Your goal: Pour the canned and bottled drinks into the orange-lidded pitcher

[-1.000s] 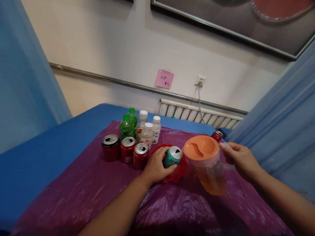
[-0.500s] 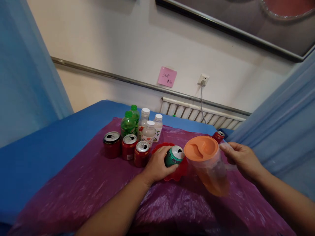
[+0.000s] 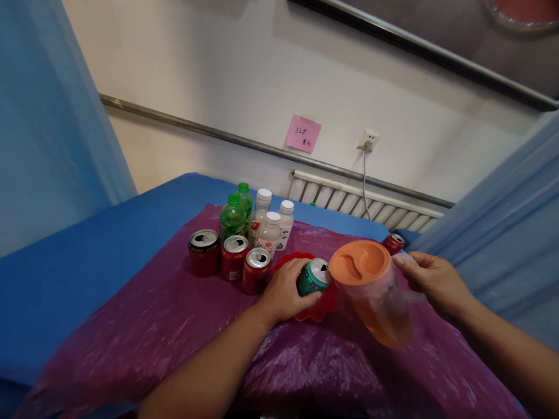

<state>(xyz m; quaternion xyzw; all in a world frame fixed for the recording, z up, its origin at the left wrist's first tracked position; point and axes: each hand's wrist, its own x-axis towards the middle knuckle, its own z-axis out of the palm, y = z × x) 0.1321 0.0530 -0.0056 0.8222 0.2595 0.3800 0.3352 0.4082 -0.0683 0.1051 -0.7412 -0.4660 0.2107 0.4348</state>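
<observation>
My left hand (image 3: 286, 294) is wrapped round a green can (image 3: 314, 278), which leans to the right over a red scalloped dish (image 3: 325, 307). In my right hand (image 3: 437, 279) is the handle of a clear pitcher (image 3: 388, 317) with an orange lid (image 3: 360, 262). The pitcher tilts left, its lid edge at the can's open top, and amber liquid sits inside it. Whether liquid is flowing I cannot tell. Close to my left hand stand several red cans (image 3: 257, 272), with white-capped bottles (image 3: 268, 233) and green bottles (image 3: 233, 218) behind them.
Purple plastic sheeting (image 3: 166, 320) covers part of the blue bed surface (image 3: 131, 215). A further red can (image 3: 393, 243) stands behind the pitcher. Along the wall are a radiator (image 3: 349, 201), a rail and a plugged socket (image 3: 369, 139). Blue curtains (image 3: 493, 215) hang at both sides.
The whole view has shifted slightly, so things appear a little further right. Both hands keep their hold, and the pitcher seems tipped slightly more towards the can.
</observation>
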